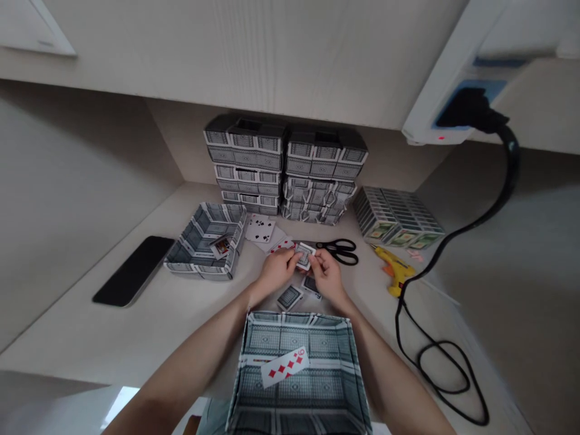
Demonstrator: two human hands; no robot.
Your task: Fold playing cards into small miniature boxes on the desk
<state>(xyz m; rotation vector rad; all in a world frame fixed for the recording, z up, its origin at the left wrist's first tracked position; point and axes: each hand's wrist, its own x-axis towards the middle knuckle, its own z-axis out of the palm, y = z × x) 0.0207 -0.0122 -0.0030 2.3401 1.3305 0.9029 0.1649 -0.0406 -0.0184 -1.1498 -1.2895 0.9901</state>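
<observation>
Between my left hand (280,266) and my right hand (327,273) is a playing card (304,256), patterned back showing, pinched by the fingers of both. Just below them on the desk lie two small card pieces, a left one (289,298) and a right one (312,286) partly under my right hand. Loose face-up cards (261,229) lie beyond my left hand. Black-handled scissors (341,250) rest beside my right hand, their blades partly hidden. Close to me, between my forearms, stands an open box made of cards (296,329) with a cut diamond card (285,367) in it.
Another card box (199,266) stands at left, beside a black phone (133,272). Stacked card boxes (249,160) fill the back. At right are packed card decks (399,214), a yellow glue gun (395,270) and a looping black cable (435,344). A shelf overhangs the desk.
</observation>
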